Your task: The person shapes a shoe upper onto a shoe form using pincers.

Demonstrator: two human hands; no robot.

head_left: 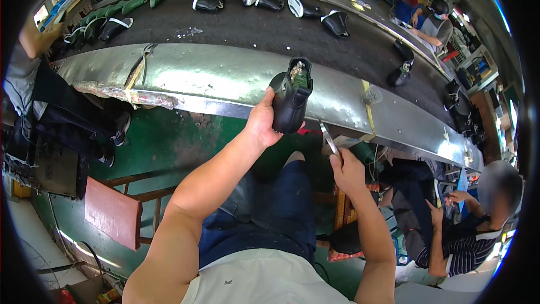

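Note:
A black shoe (288, 110) with a green last showing in its opening is gripped in my left hand (263, 120), raised in front of the bench's metal edge. The fingers wrap its side, and the opening points up and away from me. To its right, my right hand (347, 169) is closed around a slim silver hand tool (328, 138), whose narrow dark tip points up toward the metal edge. The tool and the shoe are apart. Whether the tool is a knife or something else I cannot make out.
Across the front runs a metal ledge (208, 76), with a dark conveyor belt (236, 31) behind it. Black shoe uppers (208, 0) and green lasts (135, 3) lie on the belt. A stool (112, 212) stands left. Co-workers are at left, right (455, 242) and far right.

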